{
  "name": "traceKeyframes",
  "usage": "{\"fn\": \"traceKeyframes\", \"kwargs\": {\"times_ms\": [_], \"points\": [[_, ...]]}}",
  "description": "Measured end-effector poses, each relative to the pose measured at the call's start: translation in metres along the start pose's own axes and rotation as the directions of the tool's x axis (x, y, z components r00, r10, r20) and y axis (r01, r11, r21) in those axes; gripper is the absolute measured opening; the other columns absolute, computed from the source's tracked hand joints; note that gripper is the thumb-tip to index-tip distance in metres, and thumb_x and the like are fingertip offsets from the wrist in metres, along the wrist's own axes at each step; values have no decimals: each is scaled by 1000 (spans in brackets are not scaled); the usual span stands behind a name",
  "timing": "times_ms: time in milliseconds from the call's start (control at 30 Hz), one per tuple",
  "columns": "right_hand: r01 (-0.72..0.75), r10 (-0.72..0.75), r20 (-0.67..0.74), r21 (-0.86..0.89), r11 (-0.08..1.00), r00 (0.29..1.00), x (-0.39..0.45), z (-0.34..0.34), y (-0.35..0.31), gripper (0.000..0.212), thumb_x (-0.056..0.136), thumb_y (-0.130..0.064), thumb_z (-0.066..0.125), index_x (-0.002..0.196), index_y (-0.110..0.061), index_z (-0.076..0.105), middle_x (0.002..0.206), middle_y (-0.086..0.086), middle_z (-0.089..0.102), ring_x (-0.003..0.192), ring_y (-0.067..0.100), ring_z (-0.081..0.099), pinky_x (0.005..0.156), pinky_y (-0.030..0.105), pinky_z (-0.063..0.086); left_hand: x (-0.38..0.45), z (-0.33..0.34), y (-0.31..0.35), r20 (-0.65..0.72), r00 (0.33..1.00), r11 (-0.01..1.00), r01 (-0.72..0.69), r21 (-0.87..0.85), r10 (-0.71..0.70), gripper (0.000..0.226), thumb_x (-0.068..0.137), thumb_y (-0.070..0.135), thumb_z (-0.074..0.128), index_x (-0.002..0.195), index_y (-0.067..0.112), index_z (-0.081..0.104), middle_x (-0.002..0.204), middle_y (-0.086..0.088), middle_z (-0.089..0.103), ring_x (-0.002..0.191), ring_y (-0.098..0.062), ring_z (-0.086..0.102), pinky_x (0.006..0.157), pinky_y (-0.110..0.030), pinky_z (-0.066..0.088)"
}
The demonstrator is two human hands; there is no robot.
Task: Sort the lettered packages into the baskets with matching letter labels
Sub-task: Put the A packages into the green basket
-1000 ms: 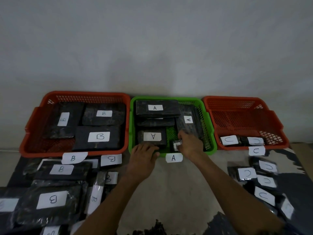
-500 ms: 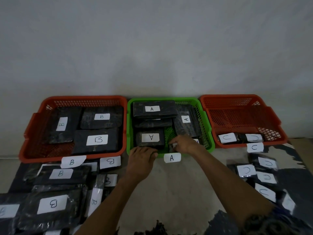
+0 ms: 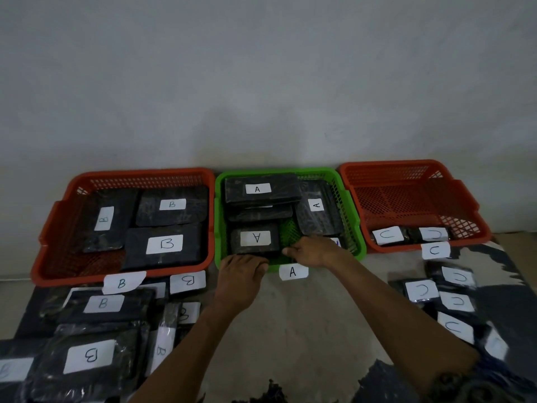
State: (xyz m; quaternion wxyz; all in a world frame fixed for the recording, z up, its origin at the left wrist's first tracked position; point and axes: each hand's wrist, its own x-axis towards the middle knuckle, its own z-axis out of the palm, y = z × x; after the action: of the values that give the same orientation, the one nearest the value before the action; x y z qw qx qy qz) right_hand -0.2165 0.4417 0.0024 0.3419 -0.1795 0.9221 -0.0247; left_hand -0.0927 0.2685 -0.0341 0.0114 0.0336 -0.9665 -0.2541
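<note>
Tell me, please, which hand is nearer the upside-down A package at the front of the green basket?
Left. The left hand touches the package's front edge at the basket rim; the right hand sits just right of it.

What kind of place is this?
Probably a plain sorting spot on the floor by a bare wall: a green basket marked A, red baskets, and black lettered packages waiting.
</note>
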Motion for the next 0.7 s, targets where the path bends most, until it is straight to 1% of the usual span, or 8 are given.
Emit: {"fn": "traceKeyframes", "kwargs": {"times_ms": [67, 133, 233, 300, 433, 533, 600, 700], "points": [[43, -38, -68, 73, 996, 997, -3, -1, 2, 49, 95, -58, 42, 104, -19, 71, 106, 11, 67, 100, 27, 61, 81, 32, 48, 0, 0, 1, -4, 1000, 1000, -5, -3, 5, 30, 100, 39, 41, 117, 30, 63, 115, 10, 66, 109, -10, 56, 101, -28, 22], [97, -75, -149, 148, 984, 986, -9, -2, 6, 39, 96, -51, 47, 101, -22, 71, 95, 4, 68, 90, 22, 62, 74, 30, 47, -1, -1, 2, -11, 1000, 1000, -11, -12, 11, 30, 99, 37, 43, 119, 28, 63, 117, 8, 66, 111, -12, 56, 103, -29, 23], [151, -78, -306, 221, 964, 949, -22, -2, 12, 27, 96, -43, 50, 108, -29, 69, 100, -2, 71, 89, 17, 63, 77, 32, 52, -2, -2, 3, -37, 999, 999, -16, -31, 14, 30, 97, 33, 50, 122, 21, 63, 119, 2, 67, 112, -19, 59, 103, -34, 27], [175, -51, -392, 287, 942, 918, -30, 2, 18, 22, 96, -36, 53, 109, -28, 69, 101, -3, 72, 88, 15, 65, 78, 32, 53, -2, -2, 4, -33, 999, 1000, -19, -25, 18, 31, 97, 32, 51, 123, 20, 62, 119, 1, 67, 112, -19, 59, 103, -34, 28], [194, 12, -509, 349, 917, 861, -45, 19, 30, 19, 95, -26, 57, 108, -25, 70, 104, -1, 72, 92, 16, 65, 78, 32, 52, -3, -2, 4, -52, 998, 999, -31, -26, 29, 27, 96, 28, 55, 117, 17, 67, 113, 0, 70, 105, -21, 63, 99, -34, 32], [205, 43, -556, 376, 903, 830, -52, 38, 35, 18, 93, -24, 59, 107, -24, 71, 102, -1, 73, 91, 17, 66, 77, 34, 53, -2, -1, 2, -33, 999, 1000, -28, -10, 27, 25, 98, 30, 50, 114, 22, 68, 109, 4, 70, 103, -19, 62, 98, -31, 28], [242, 11, -601, 339, 909, 799, -56, 51, 35, 19, 92, -22, 60, 106, -19, 73, 101, 3, 73, 90, 22, 65, 81, 36, 51, -1, 0, 1, -28, 999, 1000, -30, -2, 30, 25, 99, 30, 48, 112, 25, 68, 106, 6, 71, 101, -18, 61, 96, -30, 26], [275, -76, -679, 190, 942, 730, -57, 65, 34, 16, 94, -17, 59, 100, -13, 74, 96, 7, 72, 90, 30, 60, 92, 39, 42, 0, 0, 0, -30, 999, 999, -34, 10, 34, 29, 99, 34, 42, 109, 27, 69, 102, 6, 71, 97, -17, 62, 90, -29, 26]]}}
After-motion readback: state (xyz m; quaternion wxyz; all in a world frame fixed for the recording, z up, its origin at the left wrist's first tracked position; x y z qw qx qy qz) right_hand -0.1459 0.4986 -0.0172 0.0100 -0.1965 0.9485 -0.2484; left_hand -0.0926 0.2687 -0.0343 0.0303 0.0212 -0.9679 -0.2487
